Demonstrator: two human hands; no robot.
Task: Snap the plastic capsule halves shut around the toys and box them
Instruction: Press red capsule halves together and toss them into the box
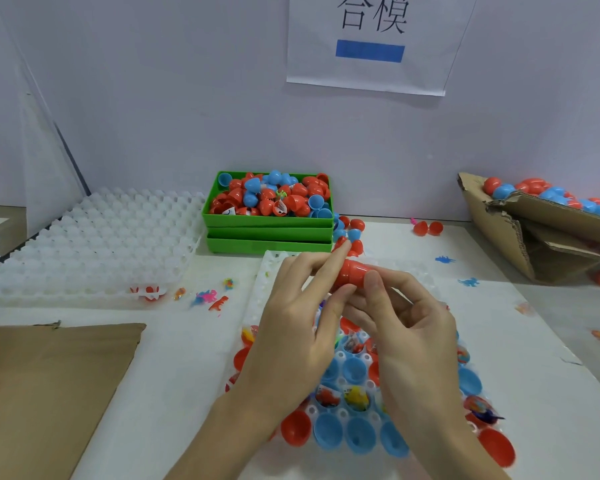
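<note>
You have a red plastic egg-shaped capsule (352,274) pinched between both hands above the far end of the white moulded plastic tray (257,306): your left hand (302,327) curls its fingers round one end, your right hand (406,327) grips the other with the thumb on top. This looks like the snapping step. Next, press until the halves seat, then carry it to the cardboard box (534,233) at the far right.

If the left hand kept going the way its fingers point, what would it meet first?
Probably the loose red and blue plastic capsule halves beside the stacked green plastic trays. The left hand, gripping the red plastic capsule together with the right hand, points up-right toward them; depth is uncertain.
</note>
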